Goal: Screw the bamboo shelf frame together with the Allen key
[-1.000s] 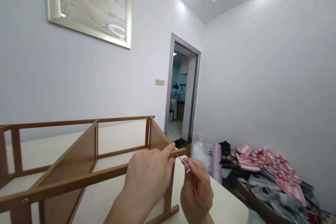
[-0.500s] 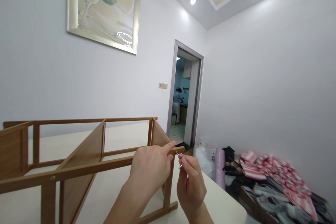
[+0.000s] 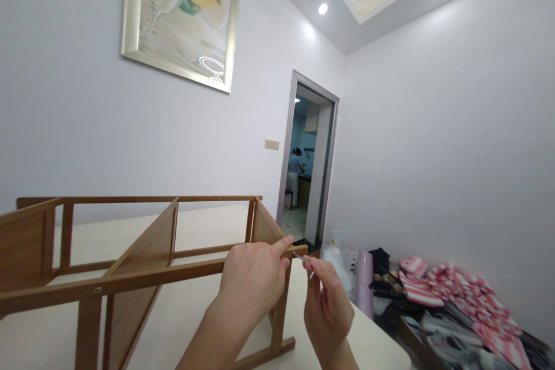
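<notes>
A brown wooden shelf rack (image 3: 173, 273) lies on its side, its panels standing upright between the rails. My left hand (image 3: 251, 280) is wrapped around the near rail close to its right end, with the index finger stretched along the end panel. Between the thumb and fingers of my right hand (image 3: 328, 306) is a thin, bent metal hex key (image 3: 301, 257). Its tip meets the outer face of the rail near the corner, just right of my left hand. Whatever fastener sits there is too small to make out.
The rack rests on a cream tabletop (image 3: 364, 332). Right of it on the floor are a purple roll (image 3: 364, 283), pink-and-white striped cloth (image 3: 455, 283) and dark items in a box. A person (image 3: 295, 167) stands beyond the doorway (image 3: 288, 133).
My right hand has moved slightly right and the hex key shows more of its length, at a different angle. My left hand keeps its hold on the rail. The whole view has shifted a little.
</notes>
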